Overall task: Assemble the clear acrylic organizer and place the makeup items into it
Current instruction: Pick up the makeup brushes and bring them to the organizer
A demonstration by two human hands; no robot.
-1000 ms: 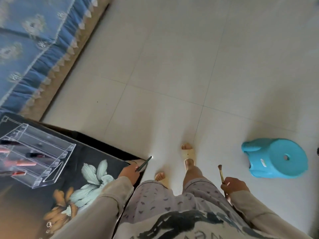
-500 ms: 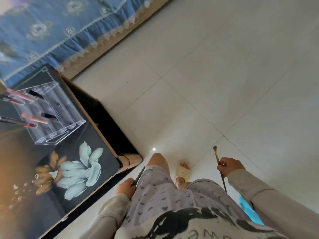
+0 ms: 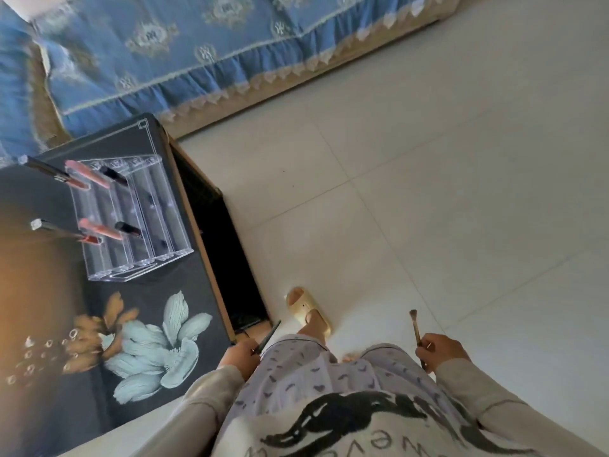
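Note:
The clear acrylic organizer (image 3: 145, 232) stands on the dark flower-printed table (image 3: 158, 328) at the left. Several lip glosses and lipsticks (image 3: 87, 174) stick out of its left rows. My left hand (image 3: 238, 357) hangs by the table's near corner, closed around a thin dark pencil (image 3: 268, 338). My right hand (image 3: 440, 352) hangs at my side over the floor, gripping a makeup brush (image 3: 415, 328) with its bristles pointing up. Both hands are well away from the organizer.
A bed with a blue patterned cover (image 3: 184, 51) runs along the top, just behind the table. White tiled floor (image 3: 428, 179) fills the right side. My foot in a cream slipper (image 3: 308, 311) stands beside the table's edge.
The view has swung left and up, bringing the bed and organizer more into sight; the blue stool has left the frame. Both hands keep their items at my sides.

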